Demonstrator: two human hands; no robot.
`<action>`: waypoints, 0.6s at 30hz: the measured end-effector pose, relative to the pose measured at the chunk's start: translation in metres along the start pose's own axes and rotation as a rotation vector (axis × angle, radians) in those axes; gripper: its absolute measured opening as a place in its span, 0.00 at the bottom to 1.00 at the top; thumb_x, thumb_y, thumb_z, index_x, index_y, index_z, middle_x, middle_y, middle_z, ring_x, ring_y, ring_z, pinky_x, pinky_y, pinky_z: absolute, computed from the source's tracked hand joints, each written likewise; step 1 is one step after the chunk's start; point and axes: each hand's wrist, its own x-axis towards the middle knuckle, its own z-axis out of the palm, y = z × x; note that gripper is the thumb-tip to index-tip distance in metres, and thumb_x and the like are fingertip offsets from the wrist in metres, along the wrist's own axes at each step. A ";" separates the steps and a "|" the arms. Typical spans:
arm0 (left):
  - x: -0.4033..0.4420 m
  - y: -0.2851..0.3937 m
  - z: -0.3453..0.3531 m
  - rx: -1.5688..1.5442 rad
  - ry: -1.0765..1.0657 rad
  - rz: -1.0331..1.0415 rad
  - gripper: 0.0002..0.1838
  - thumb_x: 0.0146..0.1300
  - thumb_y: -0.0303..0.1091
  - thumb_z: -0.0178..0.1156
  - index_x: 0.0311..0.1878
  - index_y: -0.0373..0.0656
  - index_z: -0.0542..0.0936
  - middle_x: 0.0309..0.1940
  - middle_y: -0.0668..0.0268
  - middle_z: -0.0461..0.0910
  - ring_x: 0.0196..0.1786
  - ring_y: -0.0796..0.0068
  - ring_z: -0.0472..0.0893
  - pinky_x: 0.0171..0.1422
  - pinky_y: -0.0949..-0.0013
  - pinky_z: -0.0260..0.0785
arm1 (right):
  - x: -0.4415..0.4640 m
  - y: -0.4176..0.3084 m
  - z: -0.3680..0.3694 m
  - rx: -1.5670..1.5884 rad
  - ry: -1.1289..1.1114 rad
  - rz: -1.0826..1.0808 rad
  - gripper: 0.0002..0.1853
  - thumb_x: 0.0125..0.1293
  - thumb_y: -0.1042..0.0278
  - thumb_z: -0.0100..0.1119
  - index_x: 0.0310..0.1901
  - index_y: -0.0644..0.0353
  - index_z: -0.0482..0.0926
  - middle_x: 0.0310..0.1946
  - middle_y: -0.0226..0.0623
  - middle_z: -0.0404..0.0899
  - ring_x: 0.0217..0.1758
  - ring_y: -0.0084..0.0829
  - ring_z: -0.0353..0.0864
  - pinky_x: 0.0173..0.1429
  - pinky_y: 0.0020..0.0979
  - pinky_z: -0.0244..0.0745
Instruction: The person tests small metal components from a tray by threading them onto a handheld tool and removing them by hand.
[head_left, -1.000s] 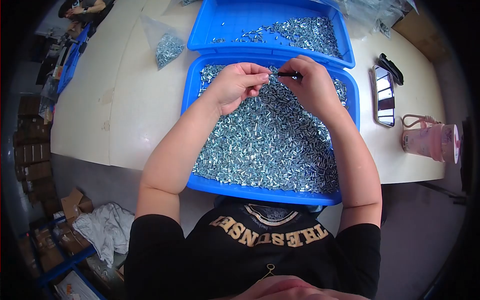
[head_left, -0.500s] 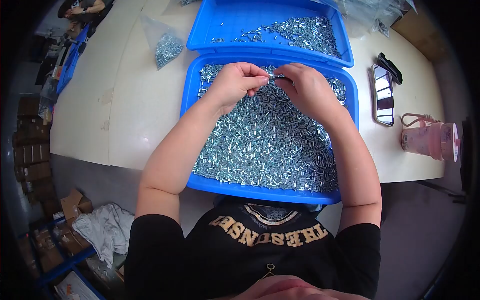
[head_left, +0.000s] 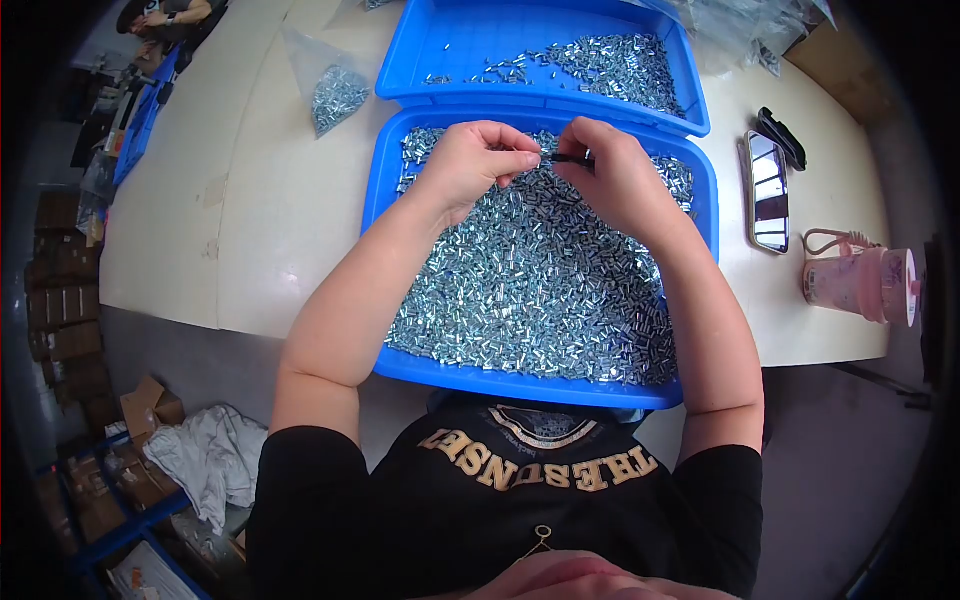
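Over the far part of a blue bin (head_left: pixel 370 215) filled with small shiny metal cylinders (head_left: pixel 530 280), my two hands meet almost tip to tip. My left hand (head_left: pixel 475 165) pinches a small metal piece (head_left: pixel 543 157) between thumb and forefinger. In my right hand (head_left: pixel 620 180) is a thin dark rod-like tool (head_left: pixel 573 158), its end pointing at the piece. Whether the tool touches the piece is too small to tell. Behind, a second blue bin (head_left: pixel 480 30) holds a looser scatter of the same cylinders, mostly at its right side.
A clear bag of cylinders (head_left: pixel 338 98) lies on the pale table (head_left: pixel 270 200) to the left. On the right are a phone (head_left: pixel 768 190), a black case (head_left: pixel 782 138) and a pink cup (head_left: pixel 860 283). Another person (head_left: pixel 165 20) sits at the far left.
My right hand has shifted slightly and its fingers have lifted, so more of the dark tool shows. My left hand stays nearly still.
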 end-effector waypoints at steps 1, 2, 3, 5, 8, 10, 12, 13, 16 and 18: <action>0.000 0.000 0.000 0.000 0.000 0.001 0.06 0.51 0.23 0.64 0.34 0.36 0.80 0.27 0.68 0.78 0.26 0.84 0.72 0.29 0.81 0.64 | 0.000 -0.002 -0.002 -0.031 -0.057 0.057 0.11 0.60 0.64 0.55 0.29 0.64 0.75 0.24 0.48 0.77 0.30 0.48 0.77 0.36 0.41 0.71; 0.001 -0.001 0.000 -0.018 -0.013 0.012 0.06 0.53 0.25 0.64 0.35 0.37 0.80 0.26 0.69 0.77 0.25 0.84 0.71 0.29 0.81 0.64 | 0.000 -0.004 -0.003 -0.062 -0.115 0.114 0.12 0.61 0.63 0.54 0.29 0.65 0.75 0.24 0.49 0.76 0.30 0.49 0.76 0.36 0.41 0.71; 0.000 -0.001 -0.001 -0.036 -0.024 0.022 0.07 0.54 0.27 0.63 0.35 0.37 0.79 0.25 0.70 0.76 0.24 0.85 0.71 0.29 0.82 0.64 | 0.001 -0.003 -0.002 -0.061 -0.116 0.113 0.12 0.61 0.63 0.54 0.29 0.65 0.75 0.24 0.49 0.76 0.30 0.49 0.76 0.36 0.41 0.71; 0.002 0.000 0.001 -0.138 -0.025 -0.018 0.08 0.56 0.31 0.62 0.36 0.37 0.78 0.24 0.72 0.75 0.24 0.85 0.70 0.29 0.82 0.63 | 0.002 -0.002 0.000 -0.118 -0.078 0.097 0.11 0.61 0.64 0.53 0.30 0.65 0.75 0.24 0.49 0.76 0.29 0.49 0.76 0.35 0.41 0.70; 0.002 0.001 -0.002 -0.285 -0.045 -0.100 0.11 0.60 0.37 0.60 0.38 0.39 0.77 0.22 0.74 0.72 0.24 0.86 0.68 0.28 0.83 0.61 | 0.002 -0.005 -0.003 -0.084 -0.090 0.130 0.11 0.62 0.64 0.53 0.30 0.65 0.75 0.24 0.49 0.76 0.29 0.49 0.76 0.34 0.41 0.70; 0.001 0.002 -0.003 -0.329 -0.066 -0.146 0.12 0.61 0.39 0.58 0.39 0.39 0.77 0.21 0.75 0.71 0.24 0.87 0.67 0.28 0.83 0.60 | 0.002 -0.004 -0.002 -0.075 -0.089 0.127 0.11 0.62 0.64 0.52 0.30 0.64 0.75 0.24 0.50 0.76 0.29 0.49 0.76 0.33 0.41 0.69; -0.002 0.003 0.001 -0.132 -0.087 -0.159 0.11 0.65 0.39 0.53 0.34 0.40 0.75 0.19 0.77 0.65 0.19 0.88 0.60 0.22 0.83 0.54 | 0.002 -0.004 -0.002 -0.067 -0.087 0.126 0.11 0.62 0.64 0.52 0.31 0.64 0.75 0.24 0.50 0.76 0.29 0.49 0.76 0.33 0.40 0.69; -0.003 0.003 0.003 -0.131 -0.087 -0.159 0.11 0.65 0.39 0.53 0.34 0.40 0.75 0.19 0.77 0.65 0.19 0.88 0.60 0.22 0.83 0.54 | 0.002 -0.005 -0.002 -0.057 -0.097 0.144 0.10 0.61 0.64 0.53 0.31 0.64 0.75 0.24 0.49 0.76 0.29 0.48 0.76 0.33 0.40 0.69; -0.003 0.000 0.010 0.098 -0.023 0.036 0.10 0.63 0.38 0.56 0.33 0.40 0.76 0.19 0.78 0.66 0.19 0.90 0.60 0.21 0.83 0.51 | 0.003 -0.016 -0.009 -0.038 -0.138 0.180 0.10 0.60 0.64 0.55 0.32 0.64 0.75 0.23 0.48 0.76 0.28 0.46 0.77 0.32 0.39 0.70; -0.002 -0.005 0.010 0.153 0.035 0.180 0.07 0.60 0.35 0.60 0.33 0.40 0.78 0.20 0.79 0.68 0.21 0.92 0.61 0.24 0.83 0.52 | 0.002 -0.014 -0.009 -0.028 -0.168 0.198 0.10 0.60 0.64 0.56 0.32 0.63 0.75 0.23 0.48 0.76 0.28 0.45 0.77 0.32 0.38 0.70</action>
